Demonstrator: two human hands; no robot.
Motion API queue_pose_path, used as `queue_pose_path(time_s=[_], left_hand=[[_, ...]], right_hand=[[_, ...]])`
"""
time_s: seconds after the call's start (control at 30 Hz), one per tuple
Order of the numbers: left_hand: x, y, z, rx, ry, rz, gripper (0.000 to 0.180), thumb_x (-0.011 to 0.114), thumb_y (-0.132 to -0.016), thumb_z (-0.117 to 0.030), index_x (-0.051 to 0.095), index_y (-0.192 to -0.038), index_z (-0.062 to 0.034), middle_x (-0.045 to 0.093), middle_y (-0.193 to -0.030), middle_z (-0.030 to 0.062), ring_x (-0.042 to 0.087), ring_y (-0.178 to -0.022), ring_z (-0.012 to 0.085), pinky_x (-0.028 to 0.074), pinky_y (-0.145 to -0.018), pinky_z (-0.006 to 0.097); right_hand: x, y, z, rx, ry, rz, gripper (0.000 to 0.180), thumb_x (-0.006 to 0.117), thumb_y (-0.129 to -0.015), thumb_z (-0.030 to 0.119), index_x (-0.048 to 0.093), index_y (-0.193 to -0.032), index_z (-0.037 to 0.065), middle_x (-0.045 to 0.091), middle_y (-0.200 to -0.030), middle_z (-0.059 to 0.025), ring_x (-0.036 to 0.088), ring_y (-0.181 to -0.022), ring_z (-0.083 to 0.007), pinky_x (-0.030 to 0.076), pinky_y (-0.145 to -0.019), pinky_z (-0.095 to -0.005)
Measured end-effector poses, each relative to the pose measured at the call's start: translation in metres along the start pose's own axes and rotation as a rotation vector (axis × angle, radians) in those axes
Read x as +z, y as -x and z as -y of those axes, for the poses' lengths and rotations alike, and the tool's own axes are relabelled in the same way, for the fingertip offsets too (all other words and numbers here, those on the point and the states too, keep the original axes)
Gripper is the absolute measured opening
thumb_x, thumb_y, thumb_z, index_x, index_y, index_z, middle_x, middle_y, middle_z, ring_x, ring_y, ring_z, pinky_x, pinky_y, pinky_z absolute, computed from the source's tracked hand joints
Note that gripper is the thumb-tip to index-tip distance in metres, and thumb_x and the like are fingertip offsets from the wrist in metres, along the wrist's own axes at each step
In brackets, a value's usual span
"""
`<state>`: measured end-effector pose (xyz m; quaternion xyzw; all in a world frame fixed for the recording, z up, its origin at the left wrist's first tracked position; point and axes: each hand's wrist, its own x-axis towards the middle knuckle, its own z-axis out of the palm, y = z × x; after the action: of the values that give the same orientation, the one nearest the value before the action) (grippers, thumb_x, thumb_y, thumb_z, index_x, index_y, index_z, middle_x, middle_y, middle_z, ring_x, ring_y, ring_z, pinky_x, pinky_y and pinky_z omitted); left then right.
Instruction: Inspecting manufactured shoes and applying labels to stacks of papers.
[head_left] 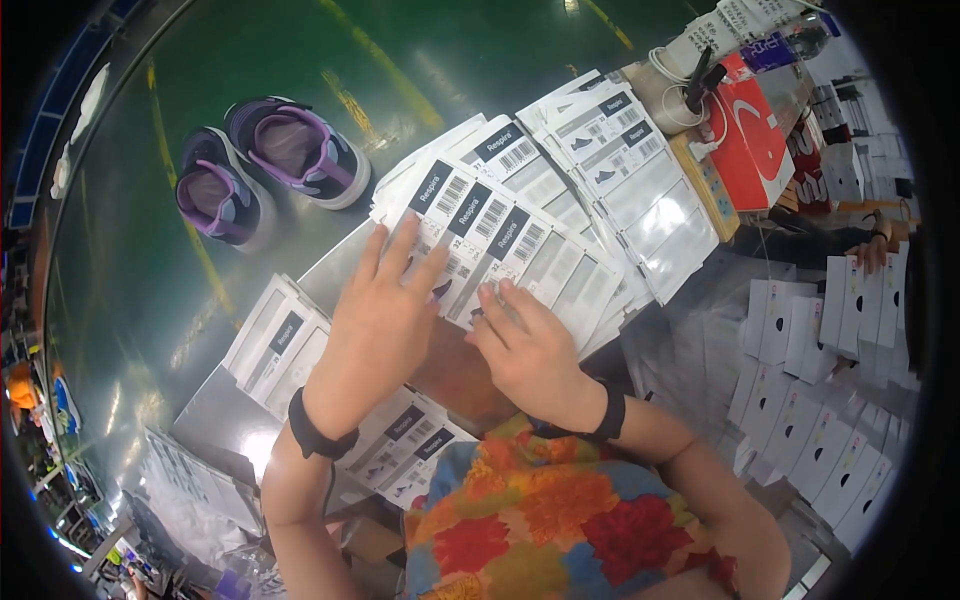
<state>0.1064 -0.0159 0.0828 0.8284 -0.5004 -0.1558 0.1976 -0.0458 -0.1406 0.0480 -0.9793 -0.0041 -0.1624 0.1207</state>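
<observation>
A pair of purple shoes (268, 165) stands on the green floor at left. The left hand (378, 320) lies flat, fingers spread, on fanned barcode label sheets (520, 235) on the bench. The right hand (530, 350) presses curled fingers on the same sheets, gripping nothing

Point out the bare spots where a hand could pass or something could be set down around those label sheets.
Bare green floor lies beyond the purple shoes and left of them. A small grey strip shows between the left hand and the lower label stack. Crowded: the fanned label sheets under the right hand, and the white tags on the right.
</observation>
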Motion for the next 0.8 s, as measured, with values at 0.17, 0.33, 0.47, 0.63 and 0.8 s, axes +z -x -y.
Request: queue_pose_path(time_s=[0.17,0.33,0.47,0.63,0.8], left_hand=[[0.001,0.002,0.001,-0.018,0.015,0.008,0.052,0.067,-0.077,-0.005,0.056,-0.128,-0.0073,0.039,-0.145,0.0219,0.036,-0.132,0.0462,0.038,-0.106,0.046],[0.002,0.007,-0.001,-0.02,0.037,-0.005,0.051,0.068,-0.078,-0.006,0.056,-0.127,-0.0063,0.038,-0.145,0.023,0.035,-0.132,0.0482,0.037,-0.106,0.048],[0.008,0.013,-0.007,-0.039,0.012,-0.028,0.056,0.075,-0.076,-0.018,0.056,-0.127,-0.0061,0.036,-0.146,0.0248,0.034,-0.132,0.0511,0.036,-0.106,0.051],[0.009,0.006,-0.013,-0.072,0.035,-0.021,0.066,0.081,-0.07,-0.031,0.057,-0.126,-0.0052,0.036,-0.146,0.0262,0.033,-0.132,0.0529,0.034,-0.106,0.054],[0.001,-0.009,-0.024,-0.022,-0.156,0.056,0.069,0.078,-0.071,-0.044,0.059,-0.123,-0.0023,0.036,-0.145,0.0266,0.031,-0.13,0.0563,0.03,-0.106,0.059]], right_hand=[[-0.001,-0.003,-0.005,0.068,-0.096,-0.001,0.012,0.065,-0.074,0.011,0.064,-0.083,0.002,0.069,-0.105,-0.0174,0.062,-0.1,-0.0324,0.053,-0.081,-0.0391],[-0.004,-0.004,-0.007,0.148,-0.173,-0.01,0.011,0.068,-0.074,0.012,0.065,-0.083,0.007,0.07,-0.105,-0.0112,0.064,-0.097,-0.0237,0.055,-0.073,-0.0335],[0.001,-0.002,-0.011,0.095,-0.129,-0.075,0.012,0.071,-0.075,0.01,0.065,-0.084,0.006,0.07,-0.1,-0.0112,0.066,-0.088,-0.0215,0.055,-0.068,-0.0301],[-0.02,-0.003,-0.045,0.938,-1.001,-0.518,0.009,0.06,-0.092,0.007,0.063,-0.091,-0.001,0.068,-0.089,-0.0073,0.066,-0.073,-0.0132,0.056,-0.065,-0.0292],[-0.059,0.005,-0.074,0.814,-1.063,-1.127,0.01,0.058,-0.093,0.007,0.063,-0.093,-0.002,0.066,-0.083,-0.0071,0.066,-0.07,-0.0133,0.056,-0.064,-0.0296]])
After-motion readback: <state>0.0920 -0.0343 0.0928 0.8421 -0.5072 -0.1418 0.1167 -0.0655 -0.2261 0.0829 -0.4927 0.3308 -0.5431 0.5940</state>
